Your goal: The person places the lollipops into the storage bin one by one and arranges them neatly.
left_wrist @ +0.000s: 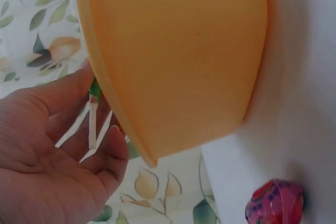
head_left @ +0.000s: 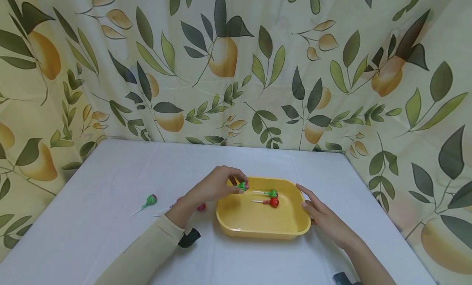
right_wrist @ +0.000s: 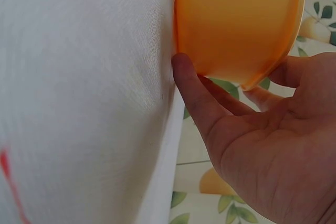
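My left hand point(head_left: 217, 184) pinches a green-wrapped lollipop point(head_left: 243, 186) over the left rim of a yellow tray point(head_left: 254, 231). Its white stick point(left_wrist: 92, 124) points back toward the palm in the left wrist view. Inside the tray lie a green lollipop point(head_left: 273, 193) and a red lollipop point(head_left: 274, 201), sticks to the left. At the tray's right side my right hand point(head_left: 326, 219) holds it, thumb at the rim and fingers point(right_wrist: 191, 85) against the outer wall.
Left of the tray, a green lollipop point(head_left: 150, 200) lies on the white-covered table point(head_left: 92, 235). Pink-red lollipops point(head_left: 201, 207) lie close by, partly hidden behind the left wrist. A leaf-and-fruit patterned curtain point(head_left: 236, 92) hangs behind and around the table.
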